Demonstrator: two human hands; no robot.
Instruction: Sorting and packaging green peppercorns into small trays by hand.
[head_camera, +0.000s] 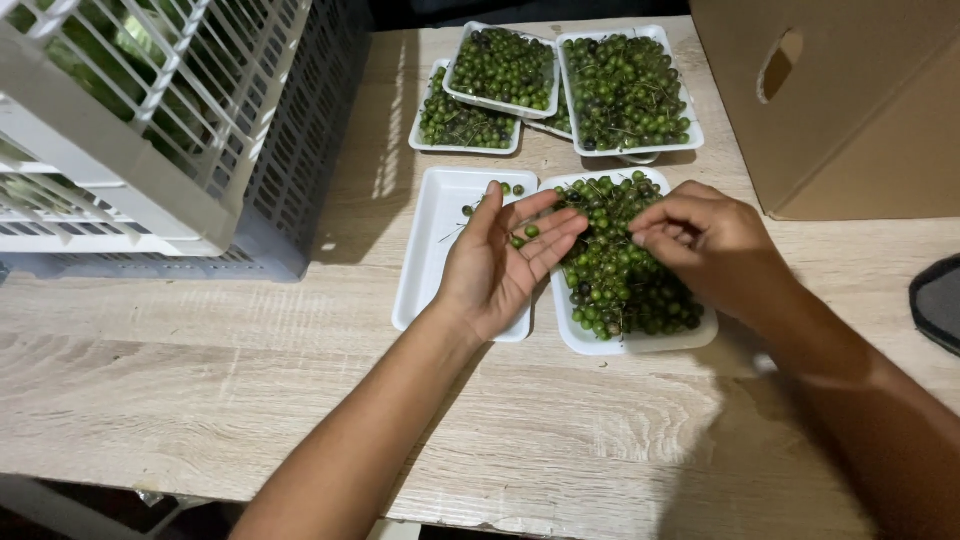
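My left hand (500, 262) lies palm up and open over the right part of a nearly empty white foam tray (432, 240), with a couple of small green berries (525, 236) on its fingers. My right hand (705, 243) hovers over a second white tray (640, 343) heaped with small green berries on thin stems (610, 270); its fingertips are pinched together at the pile, and what they pinch is hidden. A few loose berries lie in the near-empty tray by my left fingertips.
Three more white trays full of green berries (505, 68) sit at the back of the wooden table (200, 390). Stacked white and grey plastic crates (170, 130) stand at the left. A brown cardboard box (850, 110) stands at the right, a dark object (940, 300) at the right edge.
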